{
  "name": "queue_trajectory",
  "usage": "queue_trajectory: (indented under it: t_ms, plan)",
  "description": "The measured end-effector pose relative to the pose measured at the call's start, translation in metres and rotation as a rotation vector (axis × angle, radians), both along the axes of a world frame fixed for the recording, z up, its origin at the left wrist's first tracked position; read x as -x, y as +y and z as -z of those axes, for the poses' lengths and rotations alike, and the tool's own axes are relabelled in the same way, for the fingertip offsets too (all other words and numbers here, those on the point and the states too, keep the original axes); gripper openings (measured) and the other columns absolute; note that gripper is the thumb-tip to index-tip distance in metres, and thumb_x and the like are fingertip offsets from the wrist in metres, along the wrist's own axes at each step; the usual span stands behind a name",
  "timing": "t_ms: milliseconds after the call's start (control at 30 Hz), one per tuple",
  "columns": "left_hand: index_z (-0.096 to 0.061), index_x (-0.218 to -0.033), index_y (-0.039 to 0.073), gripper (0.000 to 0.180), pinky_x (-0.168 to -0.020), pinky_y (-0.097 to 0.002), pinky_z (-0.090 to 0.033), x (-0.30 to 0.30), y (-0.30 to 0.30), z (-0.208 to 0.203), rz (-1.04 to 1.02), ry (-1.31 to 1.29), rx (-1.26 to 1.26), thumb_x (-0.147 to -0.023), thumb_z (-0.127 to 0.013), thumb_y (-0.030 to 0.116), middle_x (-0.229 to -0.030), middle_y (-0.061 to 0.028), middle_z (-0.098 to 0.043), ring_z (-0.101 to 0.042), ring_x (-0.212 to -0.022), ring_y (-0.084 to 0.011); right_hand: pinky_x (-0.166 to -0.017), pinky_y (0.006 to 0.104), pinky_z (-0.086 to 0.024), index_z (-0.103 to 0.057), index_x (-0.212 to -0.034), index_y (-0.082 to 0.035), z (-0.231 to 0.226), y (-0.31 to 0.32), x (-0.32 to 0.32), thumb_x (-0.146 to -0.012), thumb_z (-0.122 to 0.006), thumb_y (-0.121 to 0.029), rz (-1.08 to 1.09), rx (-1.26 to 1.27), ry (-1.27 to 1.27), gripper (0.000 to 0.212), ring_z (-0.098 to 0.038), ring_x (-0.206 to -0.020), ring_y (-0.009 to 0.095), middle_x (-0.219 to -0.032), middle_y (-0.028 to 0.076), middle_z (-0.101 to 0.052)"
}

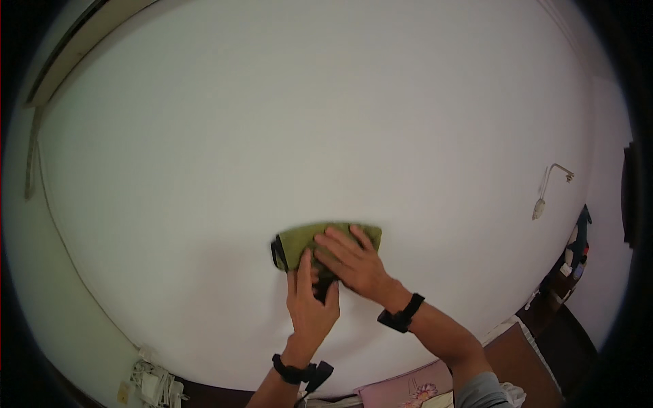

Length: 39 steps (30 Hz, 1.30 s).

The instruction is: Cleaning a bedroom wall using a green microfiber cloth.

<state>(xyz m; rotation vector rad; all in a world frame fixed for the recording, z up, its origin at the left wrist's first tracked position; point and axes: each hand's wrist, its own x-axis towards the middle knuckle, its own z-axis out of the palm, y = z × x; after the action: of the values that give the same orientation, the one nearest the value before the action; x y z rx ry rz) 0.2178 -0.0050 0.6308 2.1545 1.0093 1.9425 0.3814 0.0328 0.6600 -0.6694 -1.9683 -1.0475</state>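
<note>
the green cloth (pixel 296 242) is folded and held up in front of the white wall (pixel 306 122), a little below the middle of the view; whether it touches the wall i cannot tell. the left hand (pixel 311 307) has its grip on the lower edge, a dark part of the cloth between fingers and thumb. the right hand (pixel 364 273) lies flat across the front, fingers long and spread, its thumb hard to make out. dark trim (pixel 277 253) runs down the cloth's left end. below are a pink pillow (pixel 405 389) and, to the right, a brown mat (pixel 520 360); white cables (pixel 155 382) bunch at lower left.
</note>
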Motion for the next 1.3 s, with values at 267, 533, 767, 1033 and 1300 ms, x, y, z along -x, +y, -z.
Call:
queue_trajectory:
  t_ms: [267, 533, 767, 1033, 1300]
  plan:
    - [-0.039, -0.161, 0.008, 0.097, -0.07, -0.0373, -0.055, -0.003, 0.009, -0.082, -0.138, 0.032, -0.058, -0.076, -0.085, 0.005, -0.102, -0.0128, -0.062, -0.064, -0.083, -0.0254, -0.12, 0.057, -0.034, -0.072, -0.129, -0.014, -0.067, -0.014, 0.0, -0.077, -0.08, -0.006, -0.036, -0.036, 0.224, 0.054, -0.044, -0.148, 0.036, -0.158, 0.014, -0.05]
    - [-0.04, -0.16, 0.01, 0.098, -0.073, -0.0394, -0.06, 0.021, 0.003, 0.013, -0.226, 0.051, 0.127, -0.072, -0.081, 0.004, -0.108, -0.0147, -0.066, -0.069, -0.093, -0.0299, -0.122, 0.055, -0.031, -0.073, -0.127, -0.014, 0.023, -0.013, 0.023, -0.082, -0.074, 0.001, -0.135, 0.123, 0.115, 0.048, -0.044, -0.149, 0.032, -0.157, 0.012, -0.052]
    - [-0.046, -0.157, 0.012, 0.091, -0.072, -0.0405, -0.058, 0.048, 0.025, -0.076, -0.351, 0.053, -0.087, -0.071, -0.074, -0.001, -0.112, -0.0178, -0.062, -0.067, -0.091, -0.0357, -0.121, 0.0573, -0.031, -0.072, -0.127, -0.012, -0.07, 0.004, 0.056, -0.078, -0.074, 0.004, -0.15, -0.015, 0.193, 0.051, -0.045, -0.147, 0.035, -0.155, 0.013, -0.052]
    - [-0.042, -0.157, 0.008, 0.094, -0.071, -0.0396, -0.056, 0.054, 0.031, -0.02, -0.482, 0.208, -0.033, -0.071, -0.078, -0.001, -0.096, -0.013, -0.065, -0.065, -0.083, -0.0278, -0.113, 0.0483, -0.04, -0.075, -0.12, -0.014, -0.004, 0.013, 0.051, -0.087, -0.072, -0.009, -0.148, 0.018, 0.137, 0.033, -0.051, -0.138, 0.03, -0.151, 0.011, -0.057]
    - [-0.052, -0.148, 0.006, 0.086, -0.06, -0.0346, -0.051, 0.072, 0.035, 0.002, -0.452, 0.11, -0.029, -0.067, -0.081, 0.002, -0.074, -0.004, -0.059, -0.061, -0.067, -0.0242, -0.116, 0.0487, -0.039, -0.078, -0.108, -0.014, 0.0, 0.024, 0.055, -0.088, -0.073, -0.016, -0.241, -0.028, -0.002, 0.02, -0.051, -0.14, 0.029, -0.151, 0.01, -0.058]
